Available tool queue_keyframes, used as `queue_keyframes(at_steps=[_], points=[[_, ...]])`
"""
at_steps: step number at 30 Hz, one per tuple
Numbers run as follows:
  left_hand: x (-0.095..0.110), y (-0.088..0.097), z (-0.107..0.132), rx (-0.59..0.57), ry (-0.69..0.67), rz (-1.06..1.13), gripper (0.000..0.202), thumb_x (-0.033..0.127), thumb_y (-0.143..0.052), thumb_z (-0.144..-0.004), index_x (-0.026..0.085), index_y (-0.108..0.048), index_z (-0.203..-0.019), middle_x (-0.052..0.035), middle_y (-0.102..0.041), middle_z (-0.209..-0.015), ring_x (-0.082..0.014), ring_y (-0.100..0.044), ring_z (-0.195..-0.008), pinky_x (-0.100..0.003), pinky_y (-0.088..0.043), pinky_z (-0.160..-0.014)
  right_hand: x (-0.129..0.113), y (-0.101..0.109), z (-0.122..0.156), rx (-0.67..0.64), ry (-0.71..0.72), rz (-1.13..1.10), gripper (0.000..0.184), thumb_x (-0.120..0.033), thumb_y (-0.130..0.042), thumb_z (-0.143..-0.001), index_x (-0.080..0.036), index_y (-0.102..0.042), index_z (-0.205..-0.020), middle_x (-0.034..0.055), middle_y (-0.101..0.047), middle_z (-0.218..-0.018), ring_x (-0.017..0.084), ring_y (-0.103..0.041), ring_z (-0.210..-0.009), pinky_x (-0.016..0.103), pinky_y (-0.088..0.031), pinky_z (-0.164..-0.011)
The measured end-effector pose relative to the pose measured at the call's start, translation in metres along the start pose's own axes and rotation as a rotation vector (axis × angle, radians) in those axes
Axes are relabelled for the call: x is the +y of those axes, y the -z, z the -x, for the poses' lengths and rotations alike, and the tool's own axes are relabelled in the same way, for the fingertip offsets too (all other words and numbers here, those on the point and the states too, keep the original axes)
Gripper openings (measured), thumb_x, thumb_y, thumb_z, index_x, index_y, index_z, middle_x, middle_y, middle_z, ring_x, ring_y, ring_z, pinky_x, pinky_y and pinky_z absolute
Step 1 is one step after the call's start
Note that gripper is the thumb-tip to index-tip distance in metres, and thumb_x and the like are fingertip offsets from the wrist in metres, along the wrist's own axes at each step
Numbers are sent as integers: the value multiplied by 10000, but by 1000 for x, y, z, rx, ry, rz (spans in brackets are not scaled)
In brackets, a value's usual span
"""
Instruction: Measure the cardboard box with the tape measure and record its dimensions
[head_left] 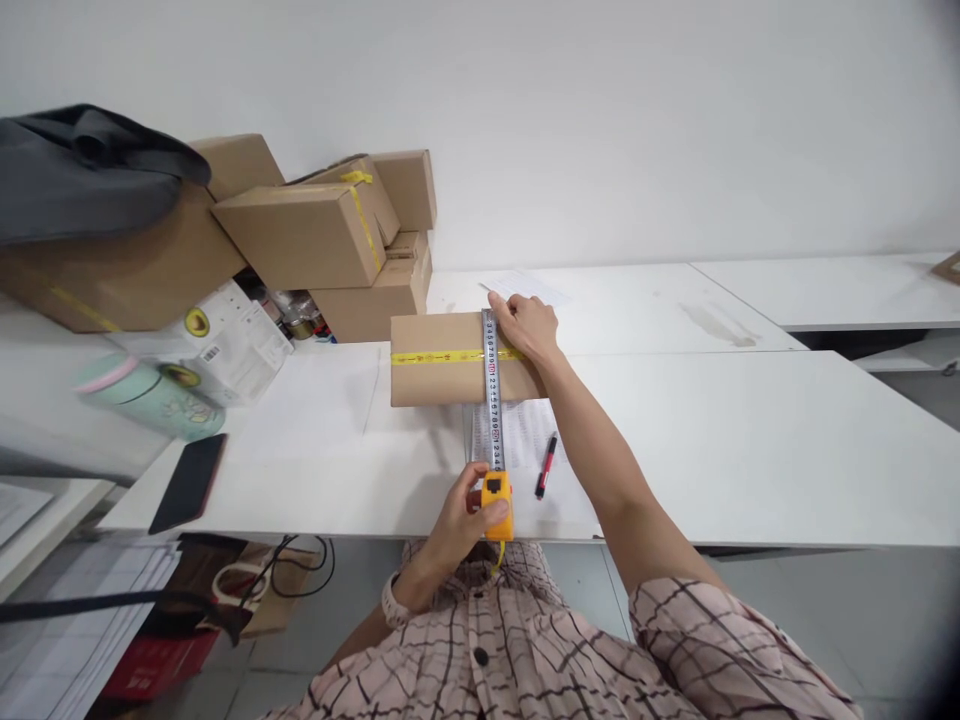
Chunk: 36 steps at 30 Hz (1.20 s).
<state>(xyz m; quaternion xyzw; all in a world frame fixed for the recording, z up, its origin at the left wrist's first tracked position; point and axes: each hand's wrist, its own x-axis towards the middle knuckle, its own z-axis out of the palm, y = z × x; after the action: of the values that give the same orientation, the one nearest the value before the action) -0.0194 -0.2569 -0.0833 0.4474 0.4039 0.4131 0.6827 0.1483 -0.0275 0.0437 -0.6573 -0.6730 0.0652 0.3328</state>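
Note:
A cardboard box [435,385] with a strip of yellow printed tape lies on the white table in front of me. My left hand [461,515] is closed around the yellow case of a tape measure [496,520] at the table's near edge. The metal blade runs away from me across the top of the box. At the far edge of the box, my right hand [527,325] pinches the blade's end against the cardboard. Partly under the box are printed sheets [517,440], with a red and black pen [547,466] on them.
Several cardboard boxes [300,235] are stacked at the back left, with a dark bag [90,180] on top. A green bottle [150,395], a white carton [240,340] and a black phone [187,483] are at the left. Cables [304,570] hang below the table [720,450].

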Motion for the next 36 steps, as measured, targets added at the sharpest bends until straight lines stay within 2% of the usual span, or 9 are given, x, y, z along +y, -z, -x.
queue_keyframes(at_steps=[8,12,21,26,29,31,33,36], points=[[-1,-5,-2,3,37,-66,640,523,-811,-751,230,-468,-1205,-52,-612,-1077,-172,-598,-872,-271,-546,-700,2,-6,-2,44,20,-4,570,-696,-459,-952,-186,-686,-834,136,-719,-922,296,-625,-979,451,-432,-932],[-4,-8,-3,5,55,-97,678,519,-809,-738,226,-441,-1226,-55,-602,-1073,-176,-602,-865,-274,-540,-690,2,-8,-2,56,10,5,553,-684,-487,-942,-178,-680,-836,144,-702,-916,295,-609,-966,459,-427,-921],[-10,-8,-6,3,36,-67,670,521,-814,-733,240,-462,-1229,-48,-605,-1084,-179,-613,-875,-278,-552,-694,5,-11,-3,66,35,10,633,-734,-411,-955,-174,-696,-877,154,-701,-934,310,-605,-988,482,-419,-930],[-19,4,-2,-58,-41,16,695,538,-826,-719,252,-467,-1240,-91,-618,-1214,-227,-635,-982,-333,-563,-779,9,-12,-4,67,57,21,701,-727,-288,-995,-181,-720,-924,156,-702,-921,329,-600,-1036,480,-419,-932],[-27,16,7,-100,-102,-94,711,499,-841,-720,237,-470,-1268,-124,-614,-1290,-248,-624,-1063,-352,-542,-857,11,-11,-2,60,113,34,701,-718,-282,-999,-177,-727,-965,151,-698,-909,335,-585,-1052,482,-418,-935],[-30,22,12,-136,-98,-196,695,468,-828,-740,221,-471,-1284,-124,-627,-1270,-246,-622,-1064,-357,-528,-877,12,-8,4,49,168,70,675,-726,-329,-985,-176,-720,-994,153,-702,-938,338,-572,-1053,483,-416,-931],[-33,26,14,-148,-70,-305,693,445,-812,-743,211,-465,-1296,-107,-645,-1214,-237,-630,-1022,-364,-521,-877,14,-4,17,47,223,115,648,-737,-381,-966,-180,-710,-1015,158,-707,-986,339,-559,-1054,480,-411,-928],[-37,28,15,-124,-53,-464,724,412,-813,-702,206,-468,-1304,-74,-656,-1152,-231,-638,-987,-381,-518,-897,18,-1,51,106,279,151,634,-746,-427,-948,-183,-701,-1049,163,-703,-1043,340,-542,-1064,477,-394,-931]])
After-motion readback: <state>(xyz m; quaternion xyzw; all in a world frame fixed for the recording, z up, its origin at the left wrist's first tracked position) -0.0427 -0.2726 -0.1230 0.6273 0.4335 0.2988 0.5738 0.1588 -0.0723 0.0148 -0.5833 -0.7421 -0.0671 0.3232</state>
